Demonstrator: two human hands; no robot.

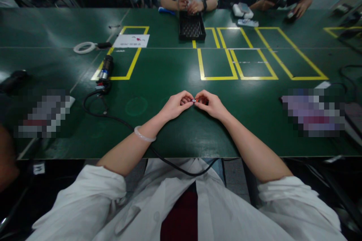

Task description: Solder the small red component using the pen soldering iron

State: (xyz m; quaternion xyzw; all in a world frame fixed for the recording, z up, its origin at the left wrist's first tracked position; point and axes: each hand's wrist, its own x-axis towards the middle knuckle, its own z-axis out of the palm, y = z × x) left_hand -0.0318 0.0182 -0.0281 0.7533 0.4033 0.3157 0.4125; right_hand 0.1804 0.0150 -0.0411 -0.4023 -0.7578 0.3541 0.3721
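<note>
My left hand [178,104] and my right hand [208,102] meet fingertip to fingertip just above the green table [169,135]. Between them is a tiny piece with white and red-orange parts [194,101]. Both hands are closed in a pinch on it, thumbs toward me. Most of the piece is covered by fingers, and its kind is too small to make out. A pale bangle [144,134] circles my left wrist. To the left, a black and silver cylindrical tool [106,67] lies on the table with a black cable [118,119] running from it toward me.
Yellow tape outlines [219,78] mark the table. A white paper sheet [131,41] and a white cable ring [84,48] lie back left. Across the table, a person works over a black tray [192,30]. Another person sits at the back right. Blurred-out devices flank my arms.
</note>
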